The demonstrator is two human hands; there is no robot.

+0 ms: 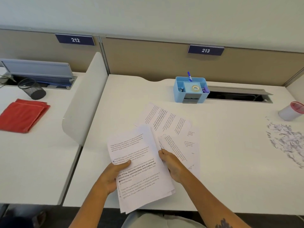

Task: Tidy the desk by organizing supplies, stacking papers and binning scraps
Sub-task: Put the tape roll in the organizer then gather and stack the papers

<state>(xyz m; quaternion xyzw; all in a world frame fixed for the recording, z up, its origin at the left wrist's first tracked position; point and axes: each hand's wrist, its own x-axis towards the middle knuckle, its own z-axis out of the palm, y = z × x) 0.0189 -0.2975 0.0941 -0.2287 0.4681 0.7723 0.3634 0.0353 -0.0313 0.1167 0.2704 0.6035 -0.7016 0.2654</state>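
A stack of printed papers (141, 163) is held over the front edge of the white desk (222, 162). My left hand (113, 175) grips its left side with the thumb on top. My right hand (172, 163) pinches the edge of a loose printed sheet (177, 145) lying just right of the stack. More loose sheets (164, 119) fan out behind it on the desk. A heap of paper scraps (286, 140) lies at the right edge. A blue desk organizer (190, 90) with a pen, a tape roll and clips stands at the back.
A white cup with a red rim (291, 111) lies tipped near the scraps. A cable slot (238, 95) opens behind the organizer. A divider (85, 99) separates the left desk, which carries a red cloth (23, 115) and a black mesh cup (32, 88).
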